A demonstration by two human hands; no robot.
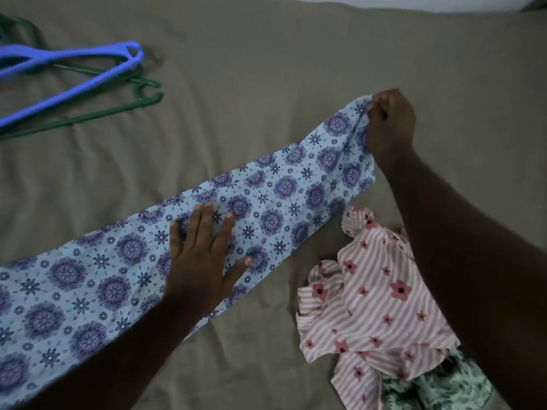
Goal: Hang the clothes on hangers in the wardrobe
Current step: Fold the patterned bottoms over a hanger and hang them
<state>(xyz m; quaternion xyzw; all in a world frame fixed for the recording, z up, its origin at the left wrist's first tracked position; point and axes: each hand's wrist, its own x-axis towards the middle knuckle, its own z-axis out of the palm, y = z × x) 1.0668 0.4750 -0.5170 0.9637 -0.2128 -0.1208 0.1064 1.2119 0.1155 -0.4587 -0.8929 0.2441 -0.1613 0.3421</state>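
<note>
Nothing is hung yet — the hangers (59,98) lie bare on the bed (266,54). The left hand (201,255) presses flat on the blue cloth (281,196) — the right hand (390,122) fingers (376,109) pinch its end.

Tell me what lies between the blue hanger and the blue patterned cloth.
In the head view, a green hanger lies right beside the blue hanger; beyond it only bare bed sheet runs to the patterned cloth.

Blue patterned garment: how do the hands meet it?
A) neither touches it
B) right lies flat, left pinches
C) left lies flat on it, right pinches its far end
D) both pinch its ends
C: the left hand lies flat on the blue patterned garment, fingers straight; the right hand pinches its far end.
</note>
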